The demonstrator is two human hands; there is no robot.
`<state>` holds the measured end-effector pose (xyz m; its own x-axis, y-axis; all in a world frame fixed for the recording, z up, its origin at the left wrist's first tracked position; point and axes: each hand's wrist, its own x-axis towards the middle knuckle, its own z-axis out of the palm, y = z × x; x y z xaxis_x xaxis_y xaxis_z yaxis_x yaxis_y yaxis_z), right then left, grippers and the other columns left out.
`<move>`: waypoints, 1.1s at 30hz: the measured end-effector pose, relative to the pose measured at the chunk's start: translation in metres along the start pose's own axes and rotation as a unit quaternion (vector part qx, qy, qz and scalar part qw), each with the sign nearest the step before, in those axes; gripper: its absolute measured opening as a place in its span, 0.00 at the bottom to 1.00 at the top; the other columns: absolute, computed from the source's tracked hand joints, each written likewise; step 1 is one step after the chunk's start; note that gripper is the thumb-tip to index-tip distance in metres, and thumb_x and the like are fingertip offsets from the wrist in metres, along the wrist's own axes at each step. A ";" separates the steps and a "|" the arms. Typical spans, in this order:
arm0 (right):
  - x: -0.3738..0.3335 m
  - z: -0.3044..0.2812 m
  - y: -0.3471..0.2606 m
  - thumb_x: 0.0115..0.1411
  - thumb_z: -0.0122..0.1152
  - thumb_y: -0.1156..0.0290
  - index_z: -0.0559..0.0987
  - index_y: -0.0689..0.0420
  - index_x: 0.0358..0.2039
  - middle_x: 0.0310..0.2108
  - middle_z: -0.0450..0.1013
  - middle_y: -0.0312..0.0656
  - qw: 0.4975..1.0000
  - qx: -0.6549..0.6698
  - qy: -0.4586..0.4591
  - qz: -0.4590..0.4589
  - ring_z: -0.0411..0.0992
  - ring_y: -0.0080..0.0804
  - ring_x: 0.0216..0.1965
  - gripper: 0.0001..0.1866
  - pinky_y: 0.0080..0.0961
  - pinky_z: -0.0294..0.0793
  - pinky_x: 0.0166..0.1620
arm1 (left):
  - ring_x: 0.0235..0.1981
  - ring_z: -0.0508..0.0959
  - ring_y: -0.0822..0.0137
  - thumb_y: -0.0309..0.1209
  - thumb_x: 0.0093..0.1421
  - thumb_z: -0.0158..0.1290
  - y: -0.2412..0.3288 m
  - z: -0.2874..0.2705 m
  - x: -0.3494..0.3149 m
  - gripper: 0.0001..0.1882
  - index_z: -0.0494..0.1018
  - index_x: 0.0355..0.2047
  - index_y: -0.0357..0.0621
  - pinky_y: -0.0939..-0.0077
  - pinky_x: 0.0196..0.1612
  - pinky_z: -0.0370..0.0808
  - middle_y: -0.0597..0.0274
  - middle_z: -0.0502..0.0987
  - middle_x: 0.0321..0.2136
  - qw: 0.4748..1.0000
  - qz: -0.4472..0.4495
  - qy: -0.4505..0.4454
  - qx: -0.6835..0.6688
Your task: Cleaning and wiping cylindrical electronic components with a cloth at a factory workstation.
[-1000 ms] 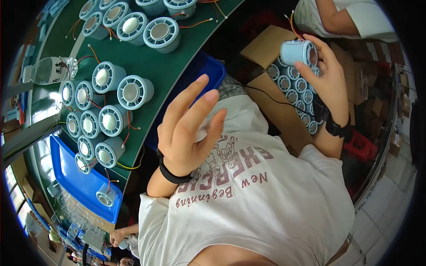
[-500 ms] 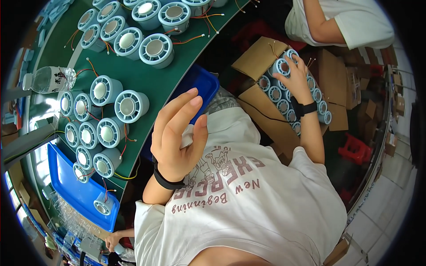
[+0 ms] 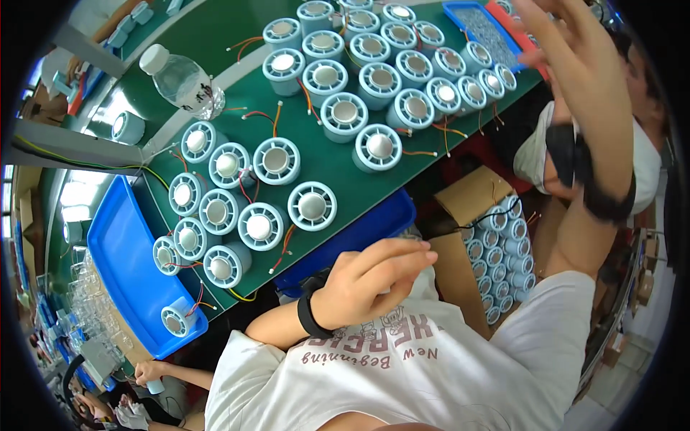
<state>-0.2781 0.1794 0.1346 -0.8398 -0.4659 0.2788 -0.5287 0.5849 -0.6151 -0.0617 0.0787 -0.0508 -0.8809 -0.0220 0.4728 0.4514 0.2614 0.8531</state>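
My left hand (image 3: 370, 284), with a dark wristband, hovers in front of my shirt beyond the table's near edge. Its fingers stretch out to the right, and nothing shows in them. My right hand (image 3: 586, 86) is raised at the upper right, close to the camera and partly blurred, its fingers apart with no object visible. Below it stands an open cardboard box (image 3: 458, 276) packed with rows of light-blue round, motor-like units (image 3: 496, 255). More such units with silver or white centres and thin coloured wires (image 3: 313, 206) stand in groups on the green table (image 3: 338, 190).
A blue tray (image 3: 129, 251) at the left holds one unit. A clear bottle (image 3: 183, 82) leans at the back left. Another blue tray (image 3: 474, 29) with small parts lies at the far right. A co-worker (image 3: 647, 136) is at the right edge. Under the table edge sits a blue bin (image 3: 359, 230).
My right hand has left the units in the box and risen to the upper right. My left hand has shifted right and lower in view. The view has turned, showing more of the table.
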 end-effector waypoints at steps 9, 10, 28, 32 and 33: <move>0.297 0.160 0.154 0.49 0.64 0.73 0.69 0.53 0.59 0.53 0.71 0.51 0.795 -0.315 -0.129 -0.502 0.70 0.48 0.53 0.33 0.39 0.70 0.54 | 0.31 0.80 0.64 0.17 0.55 0.53 -0.001 -0.043 0.004 0.13 0.76 0.42 0.36 0.76 0.30 0.77 0.55 0.79 0.36 0.976 -0.011 -0.100 -0.193; 0.303 0.181 0.157 0.49 0.64 0.73 0.69 0.53 0.59 0.53 0.71 0.51 0.792 -0.313 -0.125 -0.509 0.70 0.48 0.53 0.33 0.39 0.70 0.54 | 0.31 0.80 0.64 0.17 0.55 0.53 -0.002 -0.049 0.003 0.12 0.77 0.41 0.35 0.76 0.30 0.77 0.54 0.80 0.35 0.975 -0.016 -0.124 -0.185; 0.071 0.018 -0.038 0.49 0.73 0.62 0.68 0.60 0.59 0.50 0.71 0.51 0.888 -0.049 -0.454 -0.053 0.72 0.38 0.49 0.38 0.27 0.74 0.48 | 0.52 0.75 0.45 0.20 0.47 0.64 0.016 -0.043 0.019 0.39 0.61 0.60 0.31 0.65 0.54 0.71 0.36 0.71 0.53 0.970 0.043 0.182 0.154; 0.009 0.028 -0.015 0.48 0.72 0.70 0.71 0.60 0.55 0.45 0.74 0.44 0.843 0.067 -0.524 -0.096 0.76 0.28 0.39 0.33 0.23 0.76 0.43 | 0.52 0.75 0.48 0.23 0.43 0.69 0.016 -0.033 0.031 0.43 0.62 0.60 0.31 0.66 0.54 0.70 0.36 0.71 0.53 0.948 0.076 0.229 0.207; -0.001 0.026 -0.016 0.50 0.71 0.67 0.71 0.62 0.55 0.44 0.74 0.44 0.831 0.059 -0.546 -0.091 0.76 0.26 0.38 0.33 0.21 0.76 0.41 | 0.52 0.75 0.48 0.23 0.43 0.69 0.015 -0.030 0.030 0.43 0.62 0.60 0.31 0.66 0.54 0.70 0.36 0.71 0.53 0.951 0.074 0.220 0.203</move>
<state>-0.2654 0.1539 0.1251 -0.1012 -0.9017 -0.4205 -0.5649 0.4000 -0.7218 -0.0772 0.0535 -0.0168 -0.6271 -0.3336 0.7039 0.3951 0.6426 0.6565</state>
